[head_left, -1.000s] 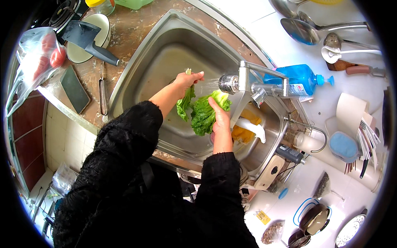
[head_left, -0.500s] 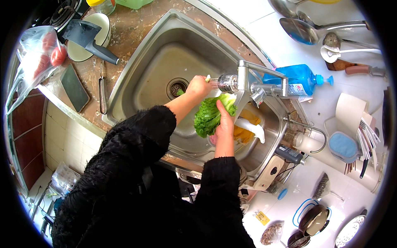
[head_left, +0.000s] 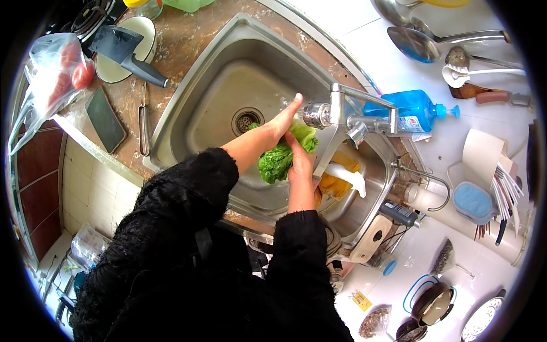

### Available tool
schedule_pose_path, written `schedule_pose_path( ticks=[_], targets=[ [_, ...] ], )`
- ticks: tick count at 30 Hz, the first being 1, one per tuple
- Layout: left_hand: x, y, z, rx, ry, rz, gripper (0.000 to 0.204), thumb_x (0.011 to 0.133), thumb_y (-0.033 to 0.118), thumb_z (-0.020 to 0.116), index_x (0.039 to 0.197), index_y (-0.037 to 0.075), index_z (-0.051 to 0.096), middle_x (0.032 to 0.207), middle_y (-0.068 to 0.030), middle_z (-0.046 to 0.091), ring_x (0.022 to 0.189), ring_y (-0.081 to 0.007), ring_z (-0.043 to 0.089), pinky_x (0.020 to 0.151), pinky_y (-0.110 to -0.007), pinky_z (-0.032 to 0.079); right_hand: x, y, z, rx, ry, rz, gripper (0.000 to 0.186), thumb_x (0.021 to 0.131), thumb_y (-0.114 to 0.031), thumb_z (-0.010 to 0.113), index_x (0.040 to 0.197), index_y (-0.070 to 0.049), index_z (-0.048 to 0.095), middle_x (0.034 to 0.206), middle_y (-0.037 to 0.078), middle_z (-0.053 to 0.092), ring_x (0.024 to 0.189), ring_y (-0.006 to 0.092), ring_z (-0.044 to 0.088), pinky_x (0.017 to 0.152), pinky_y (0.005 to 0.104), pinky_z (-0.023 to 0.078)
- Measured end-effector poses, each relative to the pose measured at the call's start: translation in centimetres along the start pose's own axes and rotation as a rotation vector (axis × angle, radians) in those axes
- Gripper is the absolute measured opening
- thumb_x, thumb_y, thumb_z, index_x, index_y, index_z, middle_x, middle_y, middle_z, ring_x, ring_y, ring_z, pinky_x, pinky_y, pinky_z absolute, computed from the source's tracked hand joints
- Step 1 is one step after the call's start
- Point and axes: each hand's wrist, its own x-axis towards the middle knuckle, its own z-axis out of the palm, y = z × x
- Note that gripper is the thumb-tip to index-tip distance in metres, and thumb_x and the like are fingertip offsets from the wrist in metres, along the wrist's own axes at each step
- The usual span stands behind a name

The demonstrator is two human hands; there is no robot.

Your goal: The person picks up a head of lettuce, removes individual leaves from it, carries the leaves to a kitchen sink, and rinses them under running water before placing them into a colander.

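My right hand [head_left: 300, 161] grips a bunch of green leaf lettuce [head_left: 276, 162] over the sink [head_left: 199, 102], its curly leaves hanging towards the left. Just above the pale stem end, my left hand [head_left: 282, 121] is stretched out with its fingers straight, close against the lettuce and beside the mouth of the tap [head_left: 317, 114]. Part of the lettuce is hidden behind the left hand. A scrap of green leaf [head_left: 254, 126] lies at the drain [head_left: 244, 121].
Yellow cloth or gloves [head_left: 340, 178] lie in the smaller right basin. Left of the sink are a cleaver [head_left: 118, 48] on a bowl, a phone [head_left: 106, 121], tongs [head_left: 143, 128] and a bag of tomatoes [head_left: 65, 74]. A blue soap bottle [head_left: 407, 108] stands behind the tap.
The lettuce and my right hand have moved slightly left and nearer. My left hand has gone from curled fingers under the tap to straightened ones.
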Motion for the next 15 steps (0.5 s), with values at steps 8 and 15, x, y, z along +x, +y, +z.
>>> schedule_pose_path(
  ticks=[8, 15],
  targets=[
    [0.3, -0.9, -1.6, -0.092, -0.190, 0.066, 0.073, 0.092, 0.062, 0.019, 0.132, 0.007, 0.045, 0.131, -0.0134, 0.046, 0.118, -0.0248, 0.044, 0.102, -0.038, 0.032, 1.2, 0.2, 0.8, 0.017, 0.074, -0.058, 0.046, 0.070, -0.003, 0.076, 0.112, -0.002, 0.056, 0.105, 0.006, 0.061, 0.093, 0.0164, 0.057, 0.083, 0.0294, 0.045],
    [-0.4, -0.5, -4.8, 0.493, 0.185, 0.230, 0.060, 0.086, 0.059, 0.047, 0.108, 0.007, 0.066, 0.097, -0.0120, 0.064, 0.089, -0.0165, 0.058, 0.081, -0.034, 0.044, 1.6, -0.8, 1.4, 0.004, 0.071, -0.075, 0.040, 0.068, -0.004, 0.076, 0.105, -0.003, 0.059, 0.099, 0.004, 0.060, 0.088, 0.0153, 0.057, 0.081, 0.0281, 0.045]
  ],
)
